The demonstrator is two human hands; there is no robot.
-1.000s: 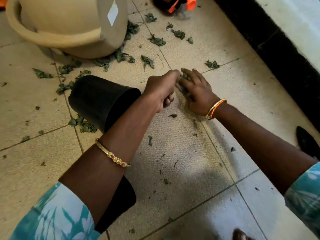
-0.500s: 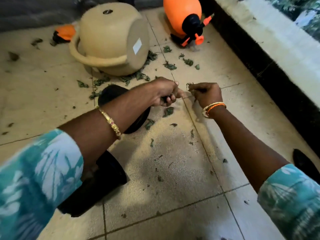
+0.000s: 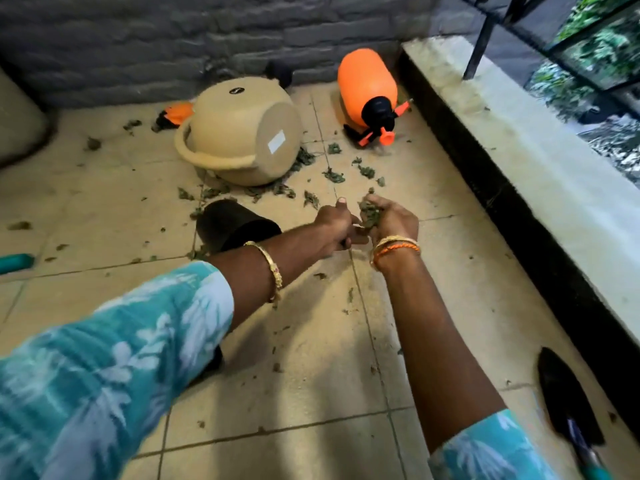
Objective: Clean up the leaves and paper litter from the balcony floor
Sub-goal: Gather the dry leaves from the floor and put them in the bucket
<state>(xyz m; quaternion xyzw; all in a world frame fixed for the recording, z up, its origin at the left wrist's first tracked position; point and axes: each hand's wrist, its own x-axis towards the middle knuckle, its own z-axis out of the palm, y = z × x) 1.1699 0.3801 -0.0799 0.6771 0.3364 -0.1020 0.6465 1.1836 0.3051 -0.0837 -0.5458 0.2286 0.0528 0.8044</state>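
Head view: right hand cupping leaves

A grey brick wall runs across twelve o'clock. Beige floor tiles with dark grout spread below. At three o'clock, a pale stone ledge carries black railing bars; greenery shows beyond.

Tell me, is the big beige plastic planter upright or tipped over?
Tipped over. The big beige plastic planter lies on its side on the tiled floor, flat base with white sticker facing the camera.
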